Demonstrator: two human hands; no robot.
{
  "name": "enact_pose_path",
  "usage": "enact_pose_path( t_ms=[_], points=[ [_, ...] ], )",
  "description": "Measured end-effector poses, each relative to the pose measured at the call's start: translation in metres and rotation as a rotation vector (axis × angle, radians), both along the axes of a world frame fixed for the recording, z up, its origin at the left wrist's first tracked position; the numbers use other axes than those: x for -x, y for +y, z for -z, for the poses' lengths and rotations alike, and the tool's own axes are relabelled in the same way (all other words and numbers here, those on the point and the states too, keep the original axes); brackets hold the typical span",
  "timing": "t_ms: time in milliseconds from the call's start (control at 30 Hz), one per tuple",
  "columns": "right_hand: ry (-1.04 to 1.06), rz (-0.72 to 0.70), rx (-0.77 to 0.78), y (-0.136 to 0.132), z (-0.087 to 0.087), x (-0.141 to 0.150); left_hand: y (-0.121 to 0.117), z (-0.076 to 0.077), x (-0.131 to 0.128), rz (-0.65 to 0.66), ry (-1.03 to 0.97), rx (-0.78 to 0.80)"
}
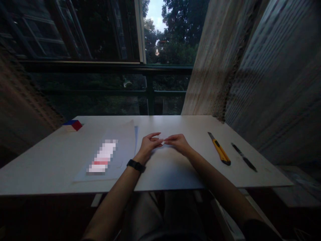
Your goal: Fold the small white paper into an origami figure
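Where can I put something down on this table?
Try the bare table between the right hand and the yellow utility knife, or left of the paper sheets, nearer than the coloured cube. It's crowded by the left hand and the small white piece.

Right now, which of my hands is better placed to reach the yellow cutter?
Right, I'd say: your right hand is nearer the yellow cutter, and your left hand would have to reach across. Both are at a small white piece.
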State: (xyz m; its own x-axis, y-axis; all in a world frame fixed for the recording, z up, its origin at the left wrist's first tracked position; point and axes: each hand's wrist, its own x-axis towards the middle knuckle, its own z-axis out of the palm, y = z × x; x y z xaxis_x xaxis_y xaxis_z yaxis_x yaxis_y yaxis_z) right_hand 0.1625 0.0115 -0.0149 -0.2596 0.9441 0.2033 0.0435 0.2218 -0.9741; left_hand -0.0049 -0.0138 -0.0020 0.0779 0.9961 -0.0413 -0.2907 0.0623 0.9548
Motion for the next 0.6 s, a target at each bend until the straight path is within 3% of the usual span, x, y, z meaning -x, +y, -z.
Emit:
enact_pose_path(
  t_ms=[600],
  points=[
    [-0.081,-0.16,-0.013,-0.0013,0.0018,-0.0019,0.0017,0.0039,0.0002,0.019,-0.04,0.083]
  ],
)
